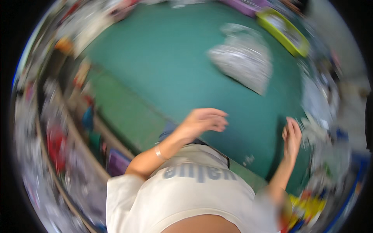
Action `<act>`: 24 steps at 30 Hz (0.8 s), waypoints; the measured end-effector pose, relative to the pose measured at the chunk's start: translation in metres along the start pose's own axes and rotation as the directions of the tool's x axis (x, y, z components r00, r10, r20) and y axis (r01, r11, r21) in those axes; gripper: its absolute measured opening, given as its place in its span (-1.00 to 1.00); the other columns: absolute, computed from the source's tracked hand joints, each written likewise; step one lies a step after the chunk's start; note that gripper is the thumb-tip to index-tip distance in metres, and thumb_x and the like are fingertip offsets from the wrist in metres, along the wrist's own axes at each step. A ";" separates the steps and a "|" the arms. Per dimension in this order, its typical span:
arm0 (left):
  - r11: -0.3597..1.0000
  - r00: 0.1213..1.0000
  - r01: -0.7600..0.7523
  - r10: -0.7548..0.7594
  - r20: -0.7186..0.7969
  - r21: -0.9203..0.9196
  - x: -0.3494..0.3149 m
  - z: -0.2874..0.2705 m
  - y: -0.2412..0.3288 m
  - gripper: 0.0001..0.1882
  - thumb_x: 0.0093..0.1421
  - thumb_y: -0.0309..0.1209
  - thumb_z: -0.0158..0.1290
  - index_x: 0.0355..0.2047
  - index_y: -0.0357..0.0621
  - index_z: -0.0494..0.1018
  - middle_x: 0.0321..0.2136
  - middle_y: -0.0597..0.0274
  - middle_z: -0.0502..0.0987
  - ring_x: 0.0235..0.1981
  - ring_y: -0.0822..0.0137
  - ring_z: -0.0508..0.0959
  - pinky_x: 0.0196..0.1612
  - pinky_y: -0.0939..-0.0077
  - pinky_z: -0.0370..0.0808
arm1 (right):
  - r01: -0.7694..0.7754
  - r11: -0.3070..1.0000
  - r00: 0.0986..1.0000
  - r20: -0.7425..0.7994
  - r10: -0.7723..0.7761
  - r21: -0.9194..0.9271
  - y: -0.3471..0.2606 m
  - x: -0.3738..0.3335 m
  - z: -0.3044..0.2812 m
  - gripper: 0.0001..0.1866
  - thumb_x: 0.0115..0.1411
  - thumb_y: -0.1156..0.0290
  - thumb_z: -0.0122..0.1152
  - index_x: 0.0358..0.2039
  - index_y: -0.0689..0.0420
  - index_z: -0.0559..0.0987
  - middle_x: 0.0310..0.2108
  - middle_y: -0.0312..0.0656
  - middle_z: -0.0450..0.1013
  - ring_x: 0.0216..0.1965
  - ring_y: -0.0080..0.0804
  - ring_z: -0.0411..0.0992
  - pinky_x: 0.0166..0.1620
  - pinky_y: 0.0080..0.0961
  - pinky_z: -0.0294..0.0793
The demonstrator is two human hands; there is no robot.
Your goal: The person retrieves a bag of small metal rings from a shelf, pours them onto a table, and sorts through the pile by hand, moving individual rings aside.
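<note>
My left hand [205, 120] hovers over the near edge of the green tabletop [163, 50], palm down. Its fingers are loosely bent and a little apart, with nothing visible in them. Toward the right side of the table, my right hand [292, 136] is raised with half-curled fingers, and I see nothing held there. Beside it is a crumpled clear plastic bag [315, 132]. Farther off on the table lies a clear plastic bag [244, 58] full of whitish contents, too blurred to make out. Neither hand touches that bag.
A lime-green basket [285, 35] and a purple basket [243, 6] stand at the far right. Plastic-wrapped goods [324, 97] crowd the right edge. On the left are shelves [66, 112] with mixed packages. Small clear bits [248, 159] lie near me.
</note>
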State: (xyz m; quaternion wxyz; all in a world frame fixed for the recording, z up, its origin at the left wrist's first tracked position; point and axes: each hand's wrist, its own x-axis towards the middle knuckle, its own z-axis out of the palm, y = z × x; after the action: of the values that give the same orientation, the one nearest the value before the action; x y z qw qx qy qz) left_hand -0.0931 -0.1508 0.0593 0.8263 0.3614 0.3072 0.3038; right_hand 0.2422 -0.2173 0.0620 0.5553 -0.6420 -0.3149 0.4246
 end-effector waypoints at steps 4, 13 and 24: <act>0.992 0.990 -0.127 0.126 -0.067 -0.007 -0.024 -0.014 0.009 -0.75 0.22 -0.44 -0.03 -0.19 -0.39 0.44 -0.38 -0.02 0.55 -0.38 0.27 0.59 -0.28 0.48 0.55 | 0.028 0.978 0.871 0.485 0.078 -0.206 -0.003 -0.009 0.102 -0.84 0.25 0.38 0.00 -0.29 0.21 0.46 -0.70 -0.46 0.14 -0.71 -0.75 0.02 -0.65 -0.74 -0.06; 0.789 0.425 -0.388 0.611 -0.667 0.476 -0.198 -0.033 0.009 -0.77 0.21 -0.36 -0.02 -0.39 -0.33 0.47 -0.60 0.16 0.53 -0.62 0.46 0.52 -0.55 0.63 0.47 | 0.051 0.879 0.007 0.881 0.473 -0.473 0.046 -0.012 0.249 -0.84 0.25 0.41 -0.03 -0.23 0.20 0.44 -0.66 -0.37 0.22 -0.64 -0.62 0.15 -0.56 -0.67 0.14; 0.708 -0.886 0.271 0.448 -0.119 0.652 -0.457 0.115 -0.046 -0.82 0.17 -0.54 -0.03 -0.24 -0.34 0.49 -0.42 0.09 0.55 -0.47 0.44 0.53 -0.39 0.61 0.47 | 0.127 0.783 -0.512 0.635 0.578 -0.609 0.064 -0.081 0.366 -0.88 0.23 0.47 -0.01 -0.32 0.25 0.45 -0.72 -0.40 0.14 -0.71 -0.67 0.02 -0.64 -0.68 -0.03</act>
State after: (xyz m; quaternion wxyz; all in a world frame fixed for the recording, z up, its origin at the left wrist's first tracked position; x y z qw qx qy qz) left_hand -0.2834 -0.5547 0.2180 -0.3392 0.0343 0.7386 0.5816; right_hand -0.1255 -0.1365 0.0066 -0.2576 -0.1303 -0.5303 0.7972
